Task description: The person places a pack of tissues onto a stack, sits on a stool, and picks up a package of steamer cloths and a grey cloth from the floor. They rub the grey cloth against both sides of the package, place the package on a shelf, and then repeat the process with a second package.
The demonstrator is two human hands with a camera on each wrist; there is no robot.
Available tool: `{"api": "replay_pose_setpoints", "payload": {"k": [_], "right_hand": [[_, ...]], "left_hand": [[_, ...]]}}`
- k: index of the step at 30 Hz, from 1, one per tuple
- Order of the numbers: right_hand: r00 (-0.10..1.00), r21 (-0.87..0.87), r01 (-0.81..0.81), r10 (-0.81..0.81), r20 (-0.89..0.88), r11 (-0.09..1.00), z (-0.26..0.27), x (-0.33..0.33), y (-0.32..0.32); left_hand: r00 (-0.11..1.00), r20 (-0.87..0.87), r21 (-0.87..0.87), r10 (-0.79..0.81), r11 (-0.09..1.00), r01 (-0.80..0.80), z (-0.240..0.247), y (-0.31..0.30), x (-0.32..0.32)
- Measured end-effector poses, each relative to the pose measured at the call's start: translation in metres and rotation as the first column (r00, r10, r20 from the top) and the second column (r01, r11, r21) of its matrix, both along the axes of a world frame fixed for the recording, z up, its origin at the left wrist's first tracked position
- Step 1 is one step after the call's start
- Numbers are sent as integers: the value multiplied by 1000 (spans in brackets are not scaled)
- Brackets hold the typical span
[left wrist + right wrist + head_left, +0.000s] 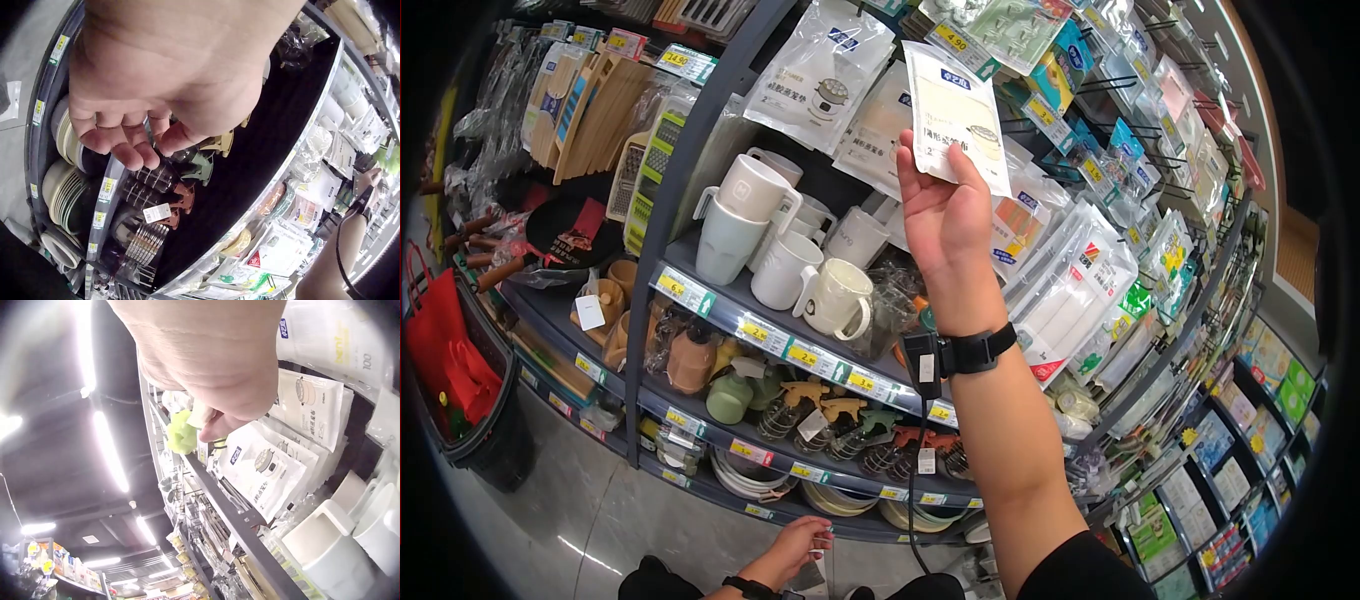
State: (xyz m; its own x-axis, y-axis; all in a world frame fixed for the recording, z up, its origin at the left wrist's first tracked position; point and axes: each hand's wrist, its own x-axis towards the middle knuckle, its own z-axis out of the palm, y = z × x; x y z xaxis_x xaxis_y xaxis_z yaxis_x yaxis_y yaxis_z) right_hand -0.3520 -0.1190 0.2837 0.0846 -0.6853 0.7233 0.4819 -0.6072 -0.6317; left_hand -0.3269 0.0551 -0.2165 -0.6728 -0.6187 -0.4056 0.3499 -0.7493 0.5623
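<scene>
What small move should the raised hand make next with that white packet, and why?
Probably draw the white packet back toward the body. The right hand pinches its lower edge and holds it up in front of the hanging packets, above the mugs, with its print facing the person.

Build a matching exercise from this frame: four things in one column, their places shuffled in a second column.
Things:
1. packet
2. mugs
3. basket
4. spray bottles

Places:
A. far left, on the floor
B. on the shelf below the mugs
C. held up by the right hand
D. on the shelf under the hanging packets

Pairs: 1-C, 2-D, 3-A, 4-B
</scene>
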Motion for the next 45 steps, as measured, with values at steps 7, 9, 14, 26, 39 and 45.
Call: {"api": "replay_pose_setpoints", "payload": {"k": [7,9,14,26,39,45], "right_hand": [[1000,17,-8,8,16,1000,-2,-3,4],[1000,22,-14,14,-5,1000,-2,-1,6],[1000,8,24,-24,-16,1000,0,4,7],[1000,44,-11,11,4,999,0,-2,2],[956,603,211,-33,-292,770,3,-17,-121],[841,764,312,211,-499,565,3,-33,-112]], "left_hand": [[1000,-13,-6,0,1000,0,-3,0,0],[1000,-7,-1,-1,1000,1,-3,-1,0],[1000,-6,2,-1,1000,1,-5,1,-1],[1000,9,4,-8,1000,8,-5,-1,-3],[1000,-14,-23,3,1000,-4,-3,-11,-1],[1000,7,-28,5,1000,-5,-13,-16,-6]]}}
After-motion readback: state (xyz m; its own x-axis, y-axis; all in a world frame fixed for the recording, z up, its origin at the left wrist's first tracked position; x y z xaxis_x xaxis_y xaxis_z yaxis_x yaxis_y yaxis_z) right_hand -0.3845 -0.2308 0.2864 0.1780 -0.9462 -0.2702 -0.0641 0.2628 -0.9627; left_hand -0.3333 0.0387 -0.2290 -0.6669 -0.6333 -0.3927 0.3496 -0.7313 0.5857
